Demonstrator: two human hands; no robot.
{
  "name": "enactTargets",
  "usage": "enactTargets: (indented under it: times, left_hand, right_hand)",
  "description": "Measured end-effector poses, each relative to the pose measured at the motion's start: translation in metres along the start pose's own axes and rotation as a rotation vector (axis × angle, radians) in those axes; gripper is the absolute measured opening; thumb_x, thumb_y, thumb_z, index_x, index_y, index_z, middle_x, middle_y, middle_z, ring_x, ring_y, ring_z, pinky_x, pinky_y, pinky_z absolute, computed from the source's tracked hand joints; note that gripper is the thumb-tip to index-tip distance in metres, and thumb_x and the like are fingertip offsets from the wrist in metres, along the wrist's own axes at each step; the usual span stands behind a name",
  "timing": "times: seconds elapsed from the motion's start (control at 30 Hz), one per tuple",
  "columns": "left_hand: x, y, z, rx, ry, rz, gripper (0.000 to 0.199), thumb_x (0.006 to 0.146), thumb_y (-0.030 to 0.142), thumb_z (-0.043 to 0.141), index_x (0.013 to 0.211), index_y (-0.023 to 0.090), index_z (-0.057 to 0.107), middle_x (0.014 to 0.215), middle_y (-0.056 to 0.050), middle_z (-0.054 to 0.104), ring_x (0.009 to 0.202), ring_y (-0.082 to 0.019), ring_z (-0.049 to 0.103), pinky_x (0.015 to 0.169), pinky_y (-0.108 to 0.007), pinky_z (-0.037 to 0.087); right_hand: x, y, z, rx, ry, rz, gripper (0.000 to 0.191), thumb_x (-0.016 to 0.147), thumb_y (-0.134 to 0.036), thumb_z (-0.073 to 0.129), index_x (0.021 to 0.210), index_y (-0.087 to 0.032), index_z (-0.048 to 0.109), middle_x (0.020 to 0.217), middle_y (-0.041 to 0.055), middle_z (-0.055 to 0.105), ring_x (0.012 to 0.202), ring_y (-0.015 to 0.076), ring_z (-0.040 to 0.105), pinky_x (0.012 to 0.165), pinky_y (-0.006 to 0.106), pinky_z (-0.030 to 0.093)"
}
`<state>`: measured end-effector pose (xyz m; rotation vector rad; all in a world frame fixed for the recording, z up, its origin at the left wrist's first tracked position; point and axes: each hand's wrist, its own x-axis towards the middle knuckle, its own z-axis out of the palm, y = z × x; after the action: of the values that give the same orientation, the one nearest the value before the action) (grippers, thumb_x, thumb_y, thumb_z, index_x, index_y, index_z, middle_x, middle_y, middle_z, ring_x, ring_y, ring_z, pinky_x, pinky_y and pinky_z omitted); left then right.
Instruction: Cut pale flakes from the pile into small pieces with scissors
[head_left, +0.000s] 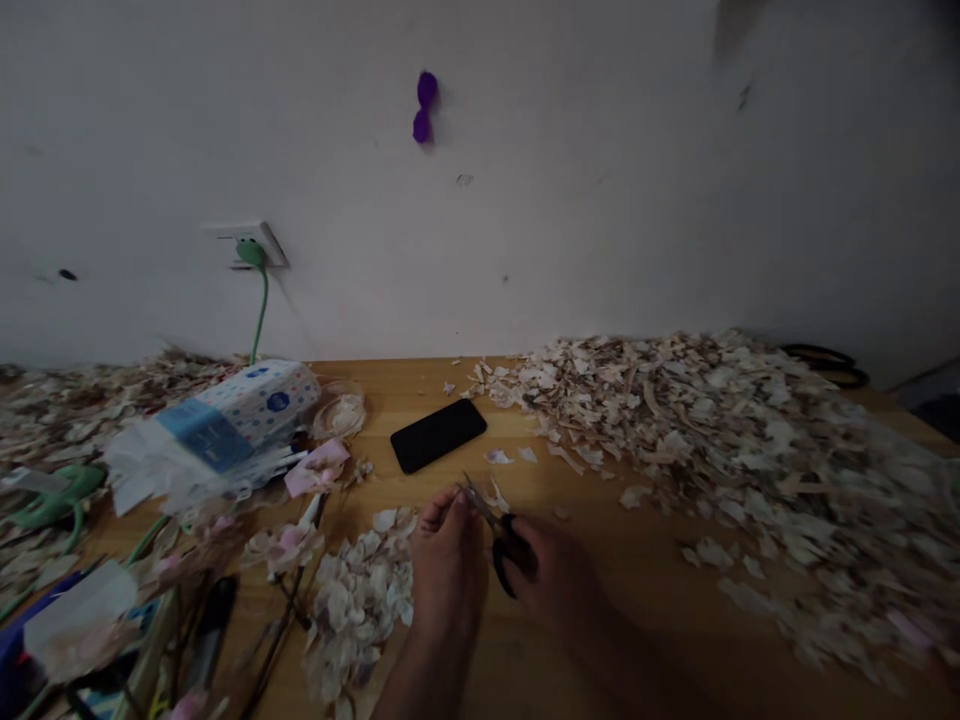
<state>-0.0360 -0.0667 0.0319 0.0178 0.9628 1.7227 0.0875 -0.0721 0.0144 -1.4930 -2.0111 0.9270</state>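
Note:
My right hand [551, 570] has its fingers in the black handles of a pair of scissors [484, 505], whose blades point up and left. Close by, my left hand [450, 545] is closed in a pinch on a small pale petal-like piece, mostly hidden by the fingers. The scissors' tips are right beside these fingertips. A pale scrap [498, 495] shows just past the blades. Left of my left hand lies a heap of pale, thin petal-like pieces [364, 600]. Beyond both hands a black phone [439, 436] rests on the wooden table [375, 390].
A large mound of pale shreds [675, 420] spreads along the right. On the left are a tissue pack [240, 410], a pink packet [317, 467], artificial flowers [289, 545] on dark stems and a green cable [261, 310] plugged into the wall socket [274, 243].

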Motion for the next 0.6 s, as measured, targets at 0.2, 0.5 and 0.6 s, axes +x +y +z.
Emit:
enactTargets:
  times: [0.2,0.5,0.6]
  left_hand:
    - [-0.0007,-0.0029,-0.0021,0.003,-0.031,-0.017,0.021,0.061,0.013,0.08,0.076,0.014,0.067,0.071,-0.003,0.071,0.064,-0.011,0.067,0.064,-0.02,0.051]
    - [0.0016,-0.0012,-0.001,0.041,-0.009,-0.001,0.021,0.059,0.014,0.082,0.074,0.013,0.068,0.069,-0.004,0.07,0.062,-0.01,0.065,0.064,-0.019,0.051]
    - [0.0019,-0.0009,-0.0017,0.022,0.007,-0.014,0.019,0.06,0.015,0.081,0.075,0.012,0.068,0.07,-0.004,0.07,0.063,-0.01,0.065,0.065,-0.019,0.051]
  right_hand:
    - [-0.0002,0.0001,-0.0015,-0.007,-0.008,0.0,0.012,0.079,-0.031,0.056,0.084,-0.021,0.061,0.082,0.0048,0.067,0.076,0.0201,0.06,0.069,0.029,0.041]
    - [0.0014,0.0035,-0.0024,-0.021,-0.013,-0.012,0.008,0.079,-0.024,0.053,0.079,-0.021,0.061,0.079,0.0032,0.068,0.074,0.0188,0.061,0.067,0.027,0.041]
    - [0.0019,0.0051,-0.0018,0.008,-0.039,0.005,0.011,0.08,-0.024,0.052,0.076,-0.021,0.062,0.073,0.0016,0.067,0.067,0.0173,0.061,0.062,0.026,0.04]
